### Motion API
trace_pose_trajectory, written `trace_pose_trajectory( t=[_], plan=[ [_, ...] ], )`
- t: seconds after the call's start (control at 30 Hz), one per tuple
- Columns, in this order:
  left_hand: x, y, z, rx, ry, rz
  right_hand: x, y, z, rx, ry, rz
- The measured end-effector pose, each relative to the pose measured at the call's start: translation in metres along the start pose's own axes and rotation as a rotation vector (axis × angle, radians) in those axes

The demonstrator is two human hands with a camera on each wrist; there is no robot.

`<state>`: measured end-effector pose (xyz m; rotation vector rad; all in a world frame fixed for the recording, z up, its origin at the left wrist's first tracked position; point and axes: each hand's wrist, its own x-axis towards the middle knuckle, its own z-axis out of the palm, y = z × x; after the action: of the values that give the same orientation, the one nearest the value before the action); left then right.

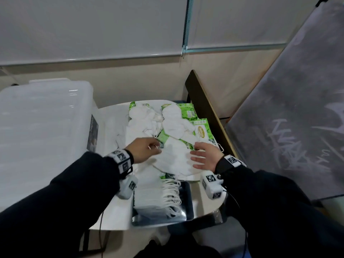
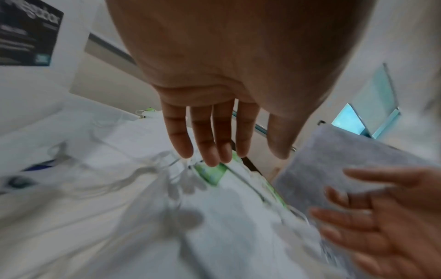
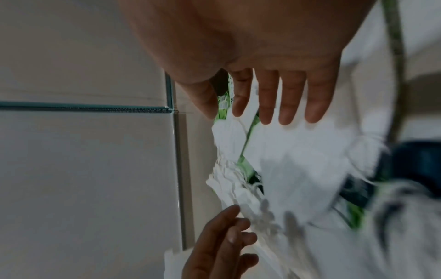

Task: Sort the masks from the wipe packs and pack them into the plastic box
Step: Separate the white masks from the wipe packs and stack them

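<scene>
Both hands hover over a jumbled heap on the white bench (image 1: 111, 116), and neither holds anything. The left hand (image 1: 144, 149) reaches in from the near left with fingers straight and slightly spread, tips just above a tangle of ear loops and a green corner of a pack. The right hand (image 1: 205, 155) comes in from the near right, fingers splayed apart, low over a large white mask (image 1: 175, 157) that lies on top of the heap; whether it already touches the fabric cannot be told.

The loose masks (image 1: 147, 120) are draped across the green wipe packs (image 1: 202, 131), covering most of them, so the two kinds are not yet separated in the far and middle part of the bench. Nearer, a neat stack of masks (image 1: 158, 198) sits in a dark tray (image 1: 186, 202), loops fanned to the right. The plastic box (image 1: 42, 118) stands at the left, beside the bench, translucent; its contents cannot be made out.

The likeliest trouble is the ear loops. They cross one another where the left hand is aimed, so lifting one mask could drag a neighbour, or a light wipe pack, along with it and off the bench's right edge, where a pack already lies close to the rim. A flat-handed sweep could also crumple the top mask rather than lift it cleanly. Picking by the fabric body, one layer at a time, looks safer.
</scene>
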<state>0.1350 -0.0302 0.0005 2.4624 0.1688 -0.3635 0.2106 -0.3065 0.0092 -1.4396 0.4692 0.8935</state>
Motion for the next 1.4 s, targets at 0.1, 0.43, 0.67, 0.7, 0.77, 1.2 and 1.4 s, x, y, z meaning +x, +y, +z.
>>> trace_pose_trajectory(
  t=[0.1, 0.43, 0.67, 0.7, 0.77, 1.2, 1.4],
  plan=[
    [0.06, 0.013, -0.01, -0.076, 0.088, -0.138, 0.029, -0.041, -0.001, -0.006, 0.034, -0.04],
    [0.163, 0.03, 0.022, 0.032, 0.136, -0.41, 0.162, -0.127, -0.016, -0.551, 0.057, -0.183],
    [0.163, 0.024, 0.036, 0.029, 0.177, -0.434, 0.227, -0.121, 0.009, -1.008, 0.038, -0.27],
    [0.16, 0.021, 0.033, -0.009, 0.193, -0.45, 0.231, -0.119, 0.01, -1.035, 0.044, -0.285],
    [0.152, 0.014, 0.027, -0.052, 0.188, -0.491, 0.233, -0.118, 0.01, -0.995, 0.064, -0.338],
    [0.086, 0.01, -0.011, -0.852, 0.712, -0.446, 0.172, -0.124, -0.028, -0.268, -0.039, -0.27],
    [0.057, 0.038, 0.0, -1.18, 0.772, -0.538, 0.109, -0.113, -0.017, 0.0, -0.009, -0.342]
  ],
)
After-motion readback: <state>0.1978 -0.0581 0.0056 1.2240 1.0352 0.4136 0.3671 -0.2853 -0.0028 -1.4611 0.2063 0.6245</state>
